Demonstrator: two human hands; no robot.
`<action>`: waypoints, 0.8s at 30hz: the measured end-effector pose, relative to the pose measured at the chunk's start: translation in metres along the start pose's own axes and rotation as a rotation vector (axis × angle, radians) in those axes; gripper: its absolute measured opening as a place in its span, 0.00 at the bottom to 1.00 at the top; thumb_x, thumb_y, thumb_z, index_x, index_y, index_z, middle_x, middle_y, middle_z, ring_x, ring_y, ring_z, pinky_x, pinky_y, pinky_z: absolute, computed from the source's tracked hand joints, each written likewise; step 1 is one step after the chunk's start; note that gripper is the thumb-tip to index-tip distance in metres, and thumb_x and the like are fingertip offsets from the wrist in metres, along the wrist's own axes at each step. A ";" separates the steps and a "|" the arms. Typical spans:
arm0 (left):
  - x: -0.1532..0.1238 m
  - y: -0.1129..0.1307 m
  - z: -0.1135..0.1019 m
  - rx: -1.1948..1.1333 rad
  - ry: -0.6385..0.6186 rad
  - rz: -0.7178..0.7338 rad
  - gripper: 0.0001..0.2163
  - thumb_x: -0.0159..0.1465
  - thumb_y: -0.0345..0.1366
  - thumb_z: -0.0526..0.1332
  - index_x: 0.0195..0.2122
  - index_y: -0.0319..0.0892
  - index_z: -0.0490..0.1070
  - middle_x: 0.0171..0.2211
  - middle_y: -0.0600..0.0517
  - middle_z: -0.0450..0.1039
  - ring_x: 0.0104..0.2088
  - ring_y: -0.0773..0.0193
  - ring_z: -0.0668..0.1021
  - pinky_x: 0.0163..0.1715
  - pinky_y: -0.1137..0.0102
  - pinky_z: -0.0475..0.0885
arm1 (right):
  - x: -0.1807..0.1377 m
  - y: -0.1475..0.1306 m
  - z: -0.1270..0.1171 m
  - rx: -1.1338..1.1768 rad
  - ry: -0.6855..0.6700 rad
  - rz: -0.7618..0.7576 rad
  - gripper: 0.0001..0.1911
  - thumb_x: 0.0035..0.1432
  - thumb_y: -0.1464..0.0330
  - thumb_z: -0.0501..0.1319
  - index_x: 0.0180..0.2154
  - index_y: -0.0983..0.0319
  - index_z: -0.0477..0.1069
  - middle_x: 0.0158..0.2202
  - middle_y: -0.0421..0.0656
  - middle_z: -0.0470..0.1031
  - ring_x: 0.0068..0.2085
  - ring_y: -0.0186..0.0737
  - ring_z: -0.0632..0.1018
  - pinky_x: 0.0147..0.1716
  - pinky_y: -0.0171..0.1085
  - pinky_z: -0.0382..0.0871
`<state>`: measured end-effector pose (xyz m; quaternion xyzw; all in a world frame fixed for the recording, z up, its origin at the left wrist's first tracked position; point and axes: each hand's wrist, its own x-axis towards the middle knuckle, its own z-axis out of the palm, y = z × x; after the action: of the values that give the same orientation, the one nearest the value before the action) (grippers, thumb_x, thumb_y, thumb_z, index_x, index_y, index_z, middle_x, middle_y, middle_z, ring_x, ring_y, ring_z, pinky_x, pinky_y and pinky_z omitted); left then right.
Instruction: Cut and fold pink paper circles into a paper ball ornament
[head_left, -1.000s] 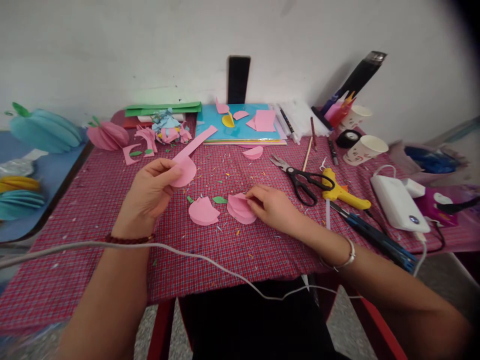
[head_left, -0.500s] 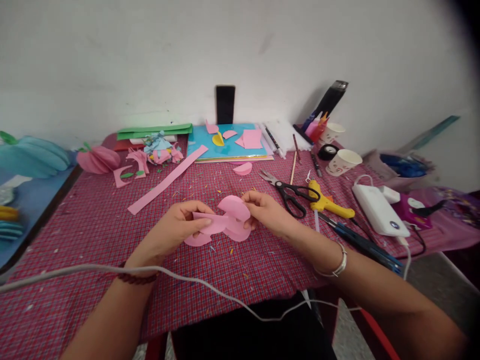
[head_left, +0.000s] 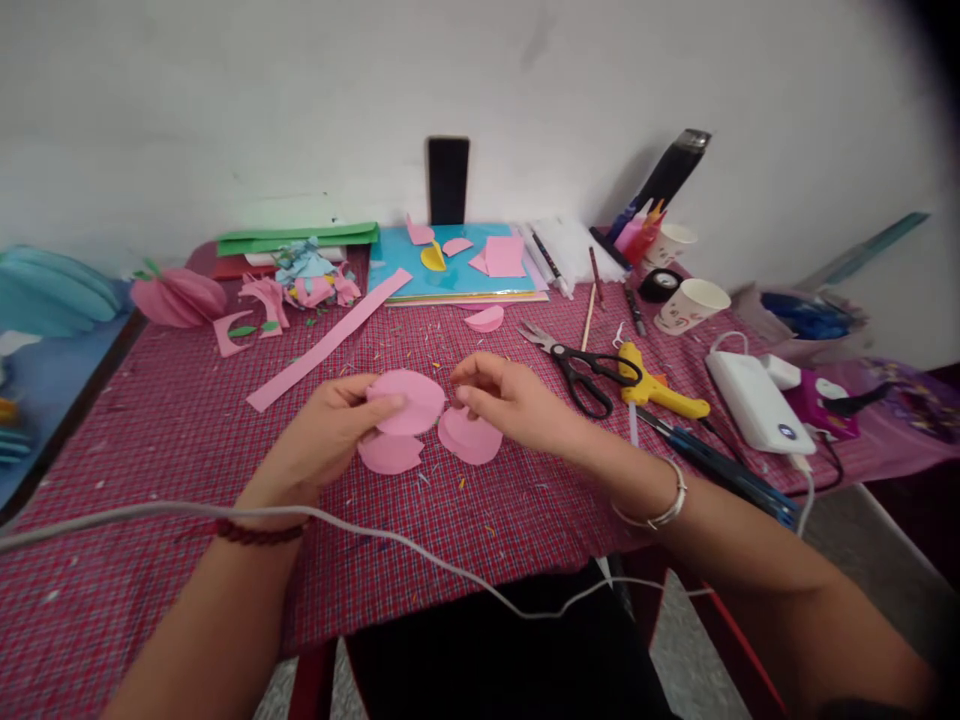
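Observation:
Between the thumb and fingers of my left hand (head_left: 337, 425) is a pink paper circle (head_left: 411, 402), held just above the table. Beneath it lies a notched pink paper piece (head_left: 390, 455). My right hand (head_left: 514, 405) hovers beside the circle with curled fingers, thumb and forefinger slightly apart, and no paper shows between their tips. Directly under those fingers are rounded pink paper pieces (head_left: 471, 440), partly overlapping on the checked cloth; the hand covers their upper edge.
Black-handled scissors (head_left: 581, 370), a yellow glue gun (head_left: 660, 390) and a white power bank (head_left: 759, 400) lie to the right. A long pink strip (head_left: 330, 340) and paper scraps (head_left: 315, 285) are left. A white cable (head_left: 405, 545) crosses in front. A phone (head_left: 448, 182) leans on the wall.
The pink circle has passed from my right hand to my left. The scrap in my left hand is no longer gripped in view. My right fingers have loosened.

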<state>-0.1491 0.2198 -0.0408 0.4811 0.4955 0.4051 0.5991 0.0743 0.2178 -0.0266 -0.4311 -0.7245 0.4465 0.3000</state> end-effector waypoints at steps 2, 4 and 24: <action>0.004 0.002 -0.009 -0.081 0.122 0.052 0.10 0.47 0.37 0.72 0.29 0.39 0.78 0.22 0.53 0.74 0.21 0.71 0.71 0.19 0.77 0.64 | -0.009 0.002 -0.005 -0.249 -0.004 -0.089 0.10 0.58 0.68 0.60 0.42 0.62 0.68 0.38 0.44 0.74 0.38 0.38 0.75 0.38 0.39 0.69; 0.008 0.004 -0.015 -0.140 0.196 0.087 0.10 0.45 0.36 0.73 0.28 0.39 0.78 0.21 0.54 0.73 0.22 0.70 0.72 0.20 0.78 0.66 | -0.020 0.006 -0.005 -0.446 -0.068 -0.138 0.17 0.54 0.65 0.65 0.45 0.62 0.69 0.44 0.47 0.73 0.44 0.44 0.73 0.45 0.43 0.66; -0.008 0.002 0.017 0.164 -0.112 0.265 0.05 0.55 0.34 0.68 0.33 0.44 0.80 0.46 0.48 0.76 0.44 0.61 0.77 0.42 0.69 0.72 | 0.014 0.002 0.006 0.285 0.030 0.114 0.06 0.60 0.69 0.55 0.30 0.62 0.65 0.23 0.36 0.66 0.23 0.30 0.69 0.23 0.32 0.63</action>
<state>-0.1338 0.2095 -0.0362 0.6113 0.4248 0.4114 0.5260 0.0637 0.2281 -0.0308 -0.4311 -0.6237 0.5545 0.3430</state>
